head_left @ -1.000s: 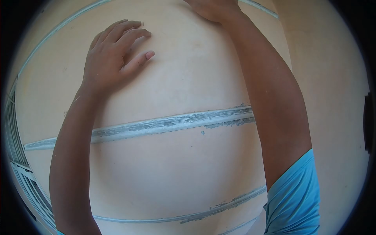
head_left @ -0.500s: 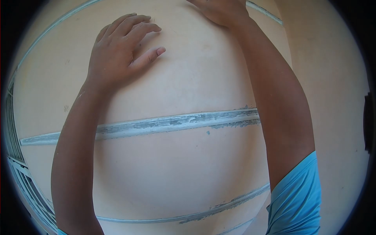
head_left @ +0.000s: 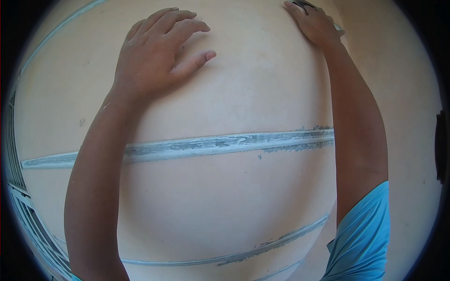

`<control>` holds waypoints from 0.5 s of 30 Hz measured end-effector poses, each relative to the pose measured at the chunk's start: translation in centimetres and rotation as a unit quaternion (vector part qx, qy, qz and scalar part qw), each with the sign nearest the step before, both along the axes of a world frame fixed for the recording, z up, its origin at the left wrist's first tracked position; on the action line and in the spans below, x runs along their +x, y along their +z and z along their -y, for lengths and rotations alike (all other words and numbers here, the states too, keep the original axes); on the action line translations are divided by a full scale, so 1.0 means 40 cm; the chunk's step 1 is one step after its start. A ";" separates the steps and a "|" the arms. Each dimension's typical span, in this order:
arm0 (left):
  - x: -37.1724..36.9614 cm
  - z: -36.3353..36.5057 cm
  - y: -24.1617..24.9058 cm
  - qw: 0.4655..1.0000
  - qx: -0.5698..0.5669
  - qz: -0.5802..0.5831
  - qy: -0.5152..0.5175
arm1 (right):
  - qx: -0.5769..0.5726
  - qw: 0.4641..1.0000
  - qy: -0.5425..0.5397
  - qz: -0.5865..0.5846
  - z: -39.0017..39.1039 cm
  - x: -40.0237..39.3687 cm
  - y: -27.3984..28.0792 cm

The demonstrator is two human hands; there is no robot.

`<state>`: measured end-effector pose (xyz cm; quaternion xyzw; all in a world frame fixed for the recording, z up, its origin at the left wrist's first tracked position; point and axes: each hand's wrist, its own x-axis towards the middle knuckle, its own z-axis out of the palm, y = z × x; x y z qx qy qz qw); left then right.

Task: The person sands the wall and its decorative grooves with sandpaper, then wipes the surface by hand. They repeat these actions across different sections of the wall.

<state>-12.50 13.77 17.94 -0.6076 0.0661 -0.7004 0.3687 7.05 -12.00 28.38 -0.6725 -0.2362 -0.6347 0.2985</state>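
Observation:
My left hand (head_left: 152, 51) rests against the cream wall (head_left: 243, 84), fingers curved and spread, thumb apart, with nothing in it. Up at the top right, near the corner, my right hand (head_left: 316, 25) is closed around a small dark, hard-edged object (head_left: 305, 4). Only a bit of that object shows past the fingers, and I cannot tell its kind. Below both hands a pale grey-blue band (head_left: 225, 144) crosses the wall, its paint streaked and worn, with patchy grey smears along its right end.
A second wall (head_left: 375, 93) meets this one at the right. Another band (head_left: 187, 262) runs low across the wall, and one more (head_left: 61, 35) curves along the upper left. Slatted metalwork (head_left: 35, 225) stands at the left edge. A dark object (head_left: 440, 147) is at the far right.
My right hand has moved right and down in view, bringing the dark object into sight. The left hand sits slightly further right and up in view, its fingers still spread.

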 end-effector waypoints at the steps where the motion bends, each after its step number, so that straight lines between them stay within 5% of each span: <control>1: 0.005 -0.001 -0.001 1.000 0.001 0.003 0.002 | -0.004 0.999 -0.025 -0.038 -0.024 -0.064 -0.010; 3: 0.014 -0.006 -0.001 1.000 0.002 0.004 -0.003 | -0.008 0.996 -0.054 -0.077 -0.070 -0.119 -0.032; 5: 0.018 -0.013 -0.001 1.000 0.004 0.007 -0.010 | -0.109 0.992 0.046 0.051 -0.099 -0.133 -0.047; 12: 0.028 -0.026 -0.011 1.000 -0.006 0.011 -0.019 | -0.025 0.991 -0.073 0.109 -0.050 0.054 0.040; 15: 0.018 -0.024 -0.007 0.999 -0.013 0.007 -0.028 | -0.043 0.998 -0.055 -0.009 0.014 0.095 0.087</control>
